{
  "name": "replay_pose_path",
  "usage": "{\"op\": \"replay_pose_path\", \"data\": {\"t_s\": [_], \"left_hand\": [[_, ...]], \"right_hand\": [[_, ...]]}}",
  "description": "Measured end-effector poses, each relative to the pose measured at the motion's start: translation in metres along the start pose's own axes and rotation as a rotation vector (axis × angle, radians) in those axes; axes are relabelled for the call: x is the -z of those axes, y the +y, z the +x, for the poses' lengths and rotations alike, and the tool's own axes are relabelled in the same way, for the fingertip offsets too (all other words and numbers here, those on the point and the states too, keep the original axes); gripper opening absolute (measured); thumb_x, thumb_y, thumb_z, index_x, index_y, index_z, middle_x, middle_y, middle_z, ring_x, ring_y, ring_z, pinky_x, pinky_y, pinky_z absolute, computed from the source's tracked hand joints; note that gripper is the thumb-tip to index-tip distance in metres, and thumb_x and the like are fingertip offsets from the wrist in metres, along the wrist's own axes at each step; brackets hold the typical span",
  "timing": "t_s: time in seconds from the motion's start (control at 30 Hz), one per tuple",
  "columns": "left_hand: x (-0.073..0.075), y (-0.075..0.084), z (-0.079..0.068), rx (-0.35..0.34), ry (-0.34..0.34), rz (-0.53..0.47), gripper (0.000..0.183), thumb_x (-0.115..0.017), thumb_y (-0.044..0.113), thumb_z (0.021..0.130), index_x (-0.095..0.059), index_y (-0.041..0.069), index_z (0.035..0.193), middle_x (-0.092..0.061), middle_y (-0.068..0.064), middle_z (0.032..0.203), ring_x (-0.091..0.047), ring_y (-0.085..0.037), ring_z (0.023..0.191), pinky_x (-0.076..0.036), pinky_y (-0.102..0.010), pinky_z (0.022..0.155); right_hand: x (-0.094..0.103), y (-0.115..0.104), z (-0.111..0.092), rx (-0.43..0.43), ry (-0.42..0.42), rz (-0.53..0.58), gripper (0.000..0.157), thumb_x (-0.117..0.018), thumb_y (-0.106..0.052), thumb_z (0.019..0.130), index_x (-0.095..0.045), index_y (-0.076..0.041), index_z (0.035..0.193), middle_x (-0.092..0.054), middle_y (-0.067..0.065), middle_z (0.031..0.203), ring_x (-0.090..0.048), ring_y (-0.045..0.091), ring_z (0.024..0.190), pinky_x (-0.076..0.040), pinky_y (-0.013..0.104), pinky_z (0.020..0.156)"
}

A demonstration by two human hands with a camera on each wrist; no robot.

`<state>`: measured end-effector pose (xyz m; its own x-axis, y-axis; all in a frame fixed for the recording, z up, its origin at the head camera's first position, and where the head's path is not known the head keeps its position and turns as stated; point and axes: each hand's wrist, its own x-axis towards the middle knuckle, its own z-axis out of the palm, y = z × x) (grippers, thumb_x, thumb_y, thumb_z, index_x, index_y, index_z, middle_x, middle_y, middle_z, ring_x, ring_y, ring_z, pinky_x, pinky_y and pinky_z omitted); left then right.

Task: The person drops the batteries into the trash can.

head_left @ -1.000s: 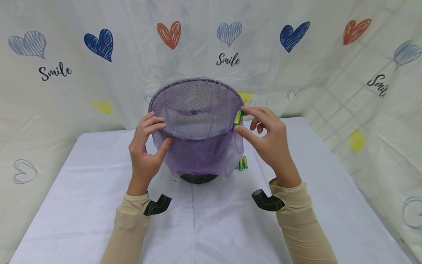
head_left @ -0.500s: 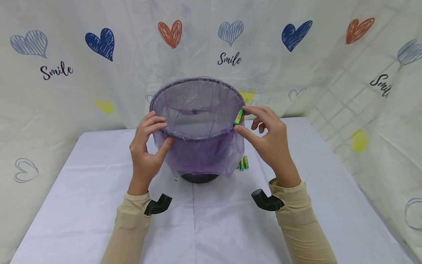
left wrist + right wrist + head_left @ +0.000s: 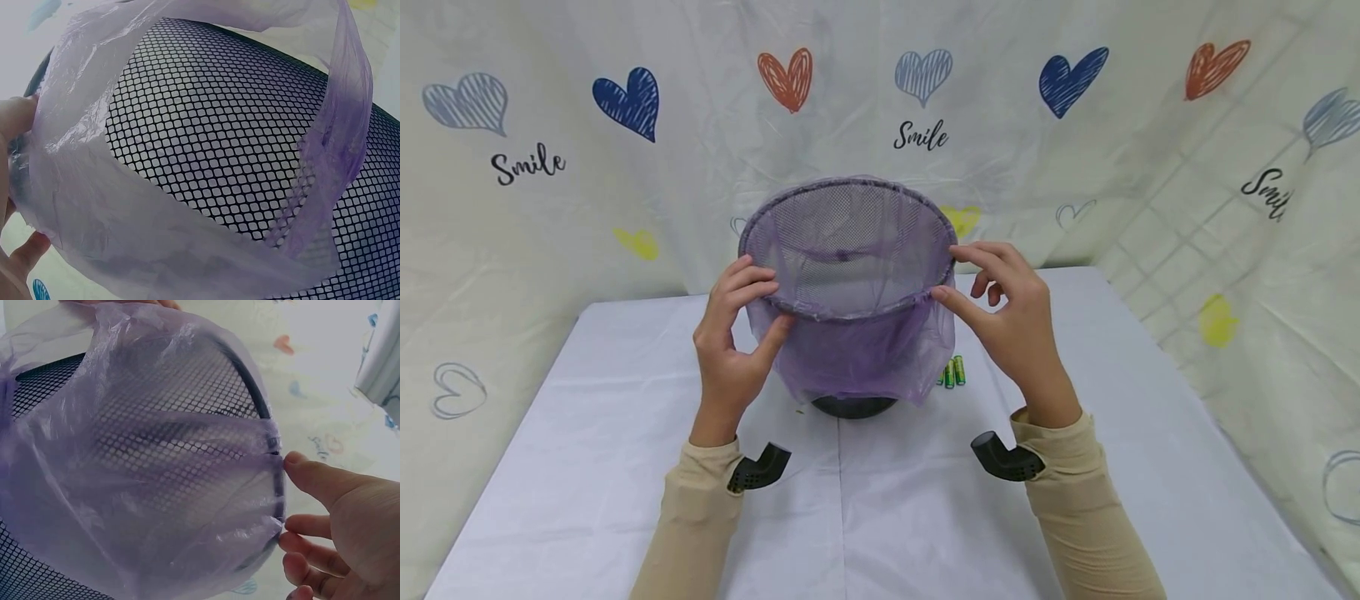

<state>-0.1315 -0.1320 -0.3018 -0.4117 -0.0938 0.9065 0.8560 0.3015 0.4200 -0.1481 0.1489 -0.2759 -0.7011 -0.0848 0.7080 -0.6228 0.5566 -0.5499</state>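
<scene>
A black mesh waste bin lined with a thin purple bin bag stands mid-table, its mouth facing me. The bag is folded over the rim and hangs down outside. My left hand grips the rim at the left, fingers over the edge and thumb below. At the right side of the rim, my right hand has thumb and forefinger spread apart, with nothing between them. Those fingertips are right at the bag-covered edge in the right wrist view. Several green batteries lie on the table behind the bag's right side, partly hidden.
A white cloth covers the table. Behind it hangs a pale curtain printed with hearts and words. A tiny dark speck lies left of the bin's base.
The green battery pinched in my right hand half a second ago has left the fingers and is out of sight. Both hands have stayed at the rim.
</scene>
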Motion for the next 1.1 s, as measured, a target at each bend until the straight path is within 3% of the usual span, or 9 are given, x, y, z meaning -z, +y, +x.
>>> {"op": "replay_pose_path", "data": {"t_s": [0.23, 0.53, 0.77, 1.1], "left_hand": [[0.000, 0.002, 0.001, -0.002, 0.003, 0.007, 0.042, -0.069, 0.024, 0.090, -0.062, -0.015, 0.099, -0.060, -0.033, 0.105, -0.052, -0.033, 0.128, -0.038, -0.050, 0.116], [0.000, -0.001, -0.001, 0.002, 0.004, -0.001, 0.041, -0.070, 0.025, 0.089, -0.062, -0.014, 0.100, -0.061, -0.031, 0.105, -0.052, -0.029, 0.129, -0.038, -0.049, 0.116], [0.000, -0.001, 0.000, -0.008, -0.003, 0.004, 0.041, -0.069, 0.023, 0.089, -0.061, -0.016, 0.100, -0.060, -0.034, 0.105, -0.048, -0.050, 0.122, -0.037, -0.051, 0.116], [-0.001, -0.004, -0.002, 0.014, 0.000, -0.007, 0.043, -0.070, 0.027, 0.089, -0.062, -0.014, 0.100, -0.060, -0.032, 0.107, -0.050, -0.039, 0.128, -0.036, -0.050, 0.118]], "right_hand": [[0.004, 0.001, -0.003, -0.012, 0.008, 0.015, 0.044, -0.082, -0.013, 0.076, -0.069, -0.014, 0.118, -0.066, 0.003, 0.109, -0.048, 0.010, 0.071, -0.039, 0.017, 0.059], [0.009, 0.006, -0.009, -0.034, 0.009, 0.011, 0.045, -0.083, -0.012, 0.075, -0.069, -0.016, 0.118, -0.068, 0.004, 0.108, -0.049, 0.010, 0.071, -0.040, 0.018, 0.059], [0.012, 0.014, -0.015, -0.031, 0.010, -0.006, 0.046, -0.083, -0.009, 0.074, -0.069, -0.013, 0.117, -0.068, 0.006, 0.107, -0.049, 0.011, 0.071, -0.040, 0.018, 0.059], [0.017, 0.021, -0.024, -0.065, -0.001, -0.022, 0.044, -0.082, -0.009, 0.075, -0.069, -0.014, 0.116, -0.068, 0.004, 0.106, -0.050, 0.014, 0.072, -0.040, 0.018, 0.059]]}}
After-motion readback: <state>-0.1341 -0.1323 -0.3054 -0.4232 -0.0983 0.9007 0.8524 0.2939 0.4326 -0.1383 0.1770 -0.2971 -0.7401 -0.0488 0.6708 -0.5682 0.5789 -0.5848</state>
